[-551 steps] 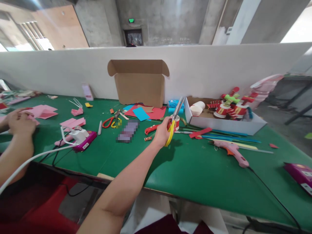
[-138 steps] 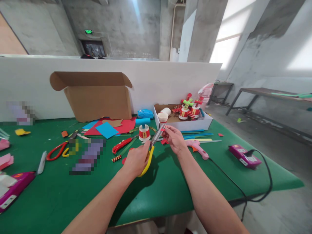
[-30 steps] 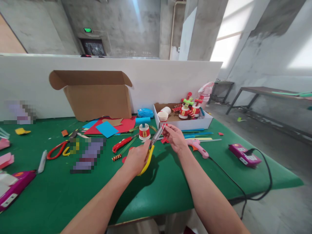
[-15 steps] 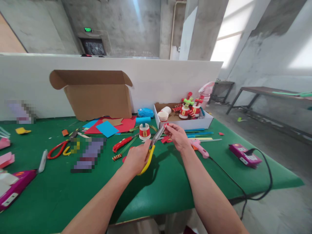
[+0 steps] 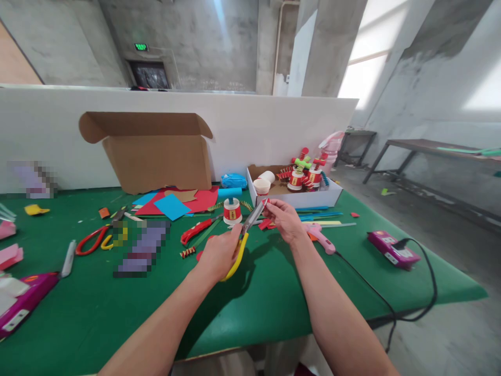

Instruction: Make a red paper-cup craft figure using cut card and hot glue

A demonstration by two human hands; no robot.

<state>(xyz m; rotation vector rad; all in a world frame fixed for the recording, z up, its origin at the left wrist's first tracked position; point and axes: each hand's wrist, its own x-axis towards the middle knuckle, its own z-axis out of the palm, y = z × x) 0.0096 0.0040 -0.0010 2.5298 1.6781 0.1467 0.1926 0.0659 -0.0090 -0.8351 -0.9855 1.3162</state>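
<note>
My left hand (image 5: pixel 219 255) grips yellow-handled scissors (image 5: pixel 243 237) above the green table (image 5: pixel 274 297), blades pointing up and right. My right hand (image 5: pixel 285 219) pinches a small red paper piece (image 5: pixel 265 203) right at the blade tips. A small white cup with a red band (image 5: pixel 232 211) stands just behind the hands. A red craft knife (image 5: pixel 195 231) lies on the table to the left of them.
An open cardboard box (image 5: pixel 156 151) stands against the white partition. Red and blue paper sheets (image 5: pixel 176 202) lie before it. A white tray (image 5: pixel 293 198) holds cups and decorated figures. A pink glue gun (image 5: pixel 319 237), purple power strip (image 5: pixel 391 249), and red-and-yellow scissors (image 5: pixel 92 241) lie around.
The right hand has turned the red piece slightly at the scissor tips. The left hand and scissors have stayed in nearly the same place.
</note>
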